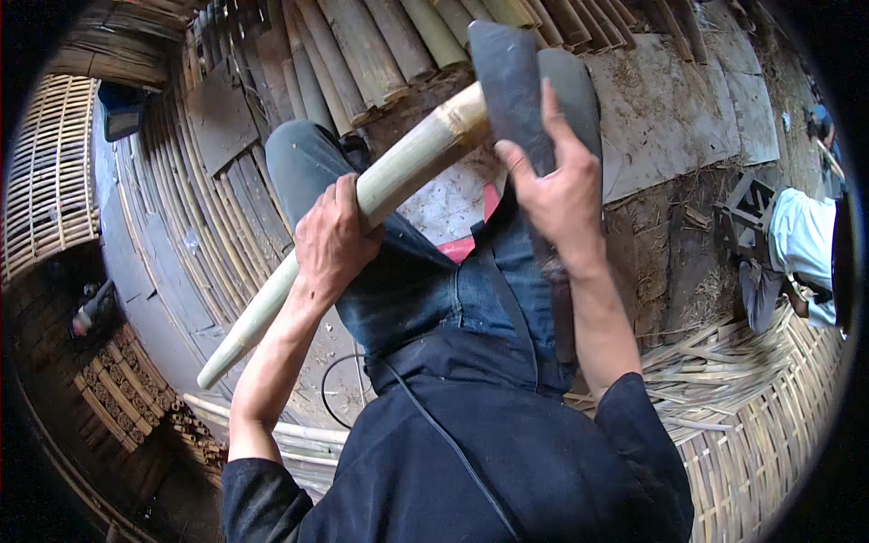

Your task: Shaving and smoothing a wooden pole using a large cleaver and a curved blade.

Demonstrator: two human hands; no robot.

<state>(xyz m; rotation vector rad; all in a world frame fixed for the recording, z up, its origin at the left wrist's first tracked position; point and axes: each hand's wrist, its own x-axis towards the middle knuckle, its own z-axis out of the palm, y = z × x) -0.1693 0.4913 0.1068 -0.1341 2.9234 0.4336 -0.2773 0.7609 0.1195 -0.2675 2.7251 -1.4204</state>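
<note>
Left hand (337, 228), above the blue jeans (407, 303), is wrapped around a long bamboo pole (412, 172), which slants from lower left to upper right. At its upper end is a broad dark knife (509, 86); whether the two touch, I cannot tell. Right hand (561, 185) has thumb and forefinger spread over the knife; its other fingers are hidden, so its grip cannot be told.

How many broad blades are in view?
1: the dark blade, partly behind the right hand, at the upper end of the bamboo pole in the left hand. Others may be hidden.
</note>
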